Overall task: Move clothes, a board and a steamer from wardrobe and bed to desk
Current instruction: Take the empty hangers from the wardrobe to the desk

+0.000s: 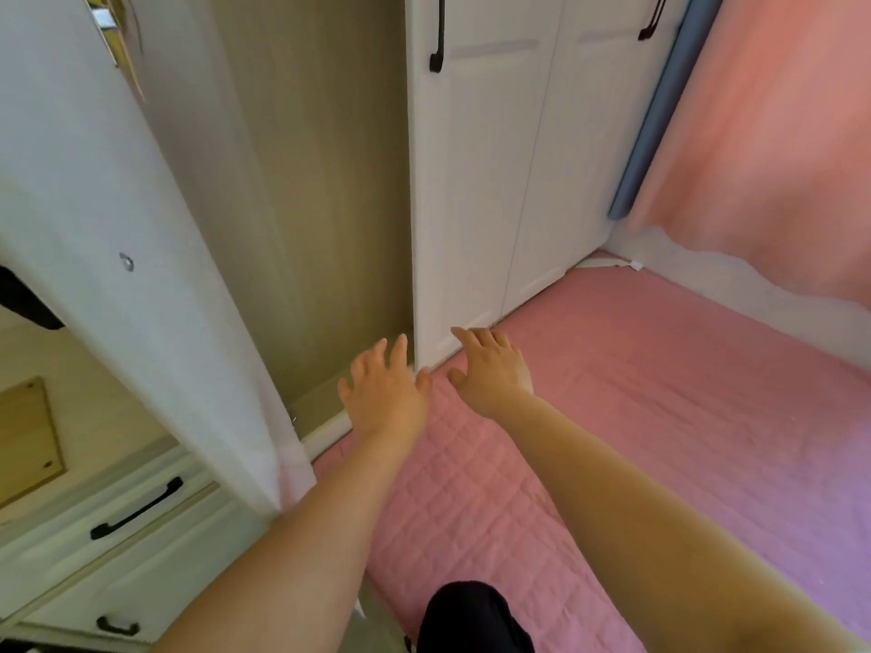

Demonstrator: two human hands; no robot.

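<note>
The wardrobe stands open on its left side: its white door swings toward me and the beige inside shows no clothes in the visible part. My left hand reaches toward the bottom of that opening, fingers spread, holding nothing. My right hand hovers beside it over the pink quilted bed, fingers apart and also holding nothing, close to the shut wardrobe door. No clothes, board or steamer are clearly visible.
White drawers with black handles sit at lower left. A blue rolled object leans in the corner beside a pink curtain. Something black lies at the bottom edge, another dark shape at far left.
</note>
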